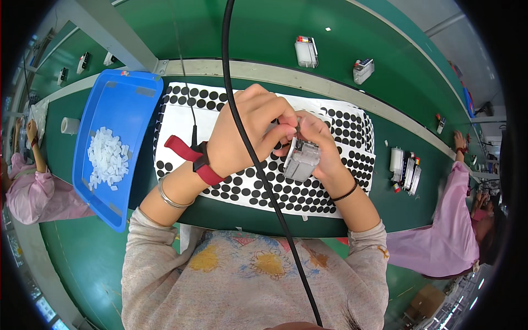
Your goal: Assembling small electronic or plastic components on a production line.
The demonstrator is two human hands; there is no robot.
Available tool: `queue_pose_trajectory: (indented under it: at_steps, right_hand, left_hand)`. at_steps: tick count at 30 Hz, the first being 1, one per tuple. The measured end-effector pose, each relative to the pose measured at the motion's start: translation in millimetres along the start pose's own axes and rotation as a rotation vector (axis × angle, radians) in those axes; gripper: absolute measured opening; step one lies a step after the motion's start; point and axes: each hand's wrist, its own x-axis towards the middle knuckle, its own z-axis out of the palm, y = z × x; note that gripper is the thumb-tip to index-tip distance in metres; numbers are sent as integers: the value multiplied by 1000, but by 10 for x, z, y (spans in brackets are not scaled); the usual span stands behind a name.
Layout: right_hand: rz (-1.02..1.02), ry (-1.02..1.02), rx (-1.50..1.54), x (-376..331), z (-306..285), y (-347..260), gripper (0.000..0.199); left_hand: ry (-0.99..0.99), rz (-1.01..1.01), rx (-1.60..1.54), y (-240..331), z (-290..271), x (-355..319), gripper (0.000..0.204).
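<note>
A small translucent grey box-shaped housing (pixel 302 161) is gripped in my right hand (pixel 325 147), tilted over the sheets. Its upper end, with darker parts, lies partly behind my fingers. My left hand (pixel 250 124) is closed in a pinch at that upper end, close to my right thumb; whatever is between those fingertips is too small to make out. A red strap (pixel 208 174) with a black clip and cord circles my left wrist. Beneath both hands lie white sheets of round black stickers (pixel 275 192).
At left, a blue tray (pixel 131 91) holds a heap of small whitish pieces (pixel 109 159). Similar housings stand beyond the bench ledge (pixel 306 52) and in a group at right (pixel 404 170). A black cable (pixel 242 124) hangs across the view. Co-workers in pink sit on both sides.
</note>
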Motion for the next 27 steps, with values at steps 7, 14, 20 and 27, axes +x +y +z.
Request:
queue_pose_trajectory:
  at_steps: [7, 14, 20, 27]
  right_hand:
    - [23, -35, -80, -26, -68, 43, 21]
    - [-25, -23, -350, -85, 249, -70, 67]
    - [108, -372, -488, -20, 49, -143, 75]
    - [-15, -93, -652, -122, 319, -261, 48]
  left_hand:
    - [-162, -74, -35, -86, -73, -16, 35]
    - [-150, 248, -140, -144, 50, 23, 40]
    - [-105, 223, -12, -84, -151, 91, 32]
    - [-127, 87, -224, 18, -319, 108, 29]
